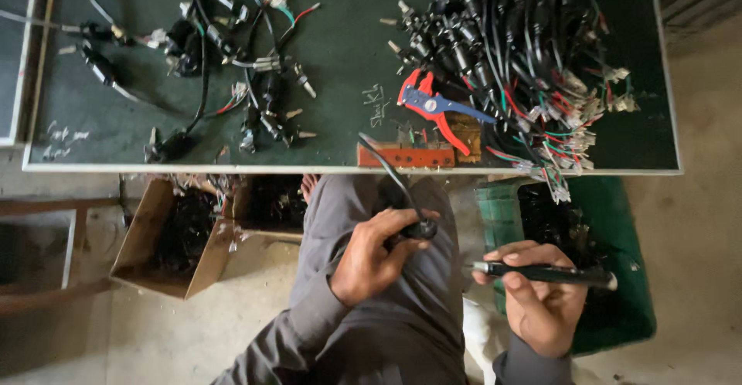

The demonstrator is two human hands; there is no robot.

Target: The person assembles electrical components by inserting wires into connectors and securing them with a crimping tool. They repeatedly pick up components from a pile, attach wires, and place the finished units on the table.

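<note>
My left hand (376,252) rests on my grey-trousered knee and grips a small black connector (420,229) whose black cable (384,165) runs up onto the green board. My right hand (539,296) holds a black pen-shaped tool (545,273) level, its tip pointing left toward the connector, a short gap apart. Both hands are below the board's near edge.
A green board (348,60) carries a large heap of black wired connectors (510,52) at right, a smaller scatter (224,60) at left, a red-and-blue wire stripper (434,107) and a red-brown block (406,155). Below stand cardboard boxes (174,238) and a green crate (618,277) of parts.
</note>
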